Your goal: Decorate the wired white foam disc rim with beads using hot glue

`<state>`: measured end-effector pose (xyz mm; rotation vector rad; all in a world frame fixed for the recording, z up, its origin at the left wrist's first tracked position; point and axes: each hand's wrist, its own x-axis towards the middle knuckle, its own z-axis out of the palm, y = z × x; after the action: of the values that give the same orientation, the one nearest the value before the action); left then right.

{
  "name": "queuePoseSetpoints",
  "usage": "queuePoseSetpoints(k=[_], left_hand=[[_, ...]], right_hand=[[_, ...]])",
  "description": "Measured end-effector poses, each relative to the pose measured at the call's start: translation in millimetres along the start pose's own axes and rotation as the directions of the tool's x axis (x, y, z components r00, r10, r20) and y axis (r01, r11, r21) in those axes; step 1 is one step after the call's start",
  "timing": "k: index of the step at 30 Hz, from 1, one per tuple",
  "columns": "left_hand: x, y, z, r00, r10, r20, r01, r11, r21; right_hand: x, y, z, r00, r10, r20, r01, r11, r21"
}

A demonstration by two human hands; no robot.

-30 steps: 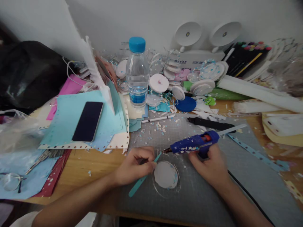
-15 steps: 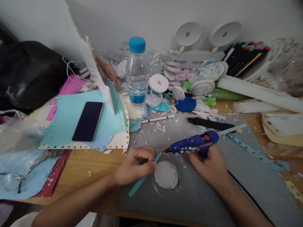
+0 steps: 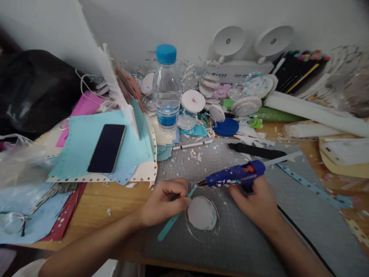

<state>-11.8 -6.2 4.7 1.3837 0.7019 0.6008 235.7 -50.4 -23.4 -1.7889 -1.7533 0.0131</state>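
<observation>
Seemingly midway, my left hand (image 3: 165,204) pinches teal tweezers (image 3: 168,227), my right hand (image 3: 257,201) grips a hot-glue gun (image 3: 226,177), the near disc (image 3: 201,213) apparently only part-decorated.

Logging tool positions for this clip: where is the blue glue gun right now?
In the head view, the blue glue gun is right of centre, held in the right hand, its nozzle near the tip of the turquoise tweezers.

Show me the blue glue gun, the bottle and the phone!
Blue glue gun (image 3: 230,176), head view: on its barrel.
Bottle (image 3: 167,86), head view: on its clear side.
Phone (image 3: 106,149), head view: on its dark screen.
</observation>
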Motion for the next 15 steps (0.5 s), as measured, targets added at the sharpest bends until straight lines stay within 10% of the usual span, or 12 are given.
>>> queuePoseSetpoints(k=[7,15], left_hand=[[0,0,-0.3,1.000,-0.010,-0.015,0.010,1.000,-0.004],[1,-1,0.8,0.999,0.005,-0.041,-0.004,1.000,0.008]], right_hand=[[5,2,-3,0.991,0.129,-0.046,-0.131,0.990,-0.047],[2,47,-55,0.929,0.333,-0.160,-0.341,0.939,-0.031]])
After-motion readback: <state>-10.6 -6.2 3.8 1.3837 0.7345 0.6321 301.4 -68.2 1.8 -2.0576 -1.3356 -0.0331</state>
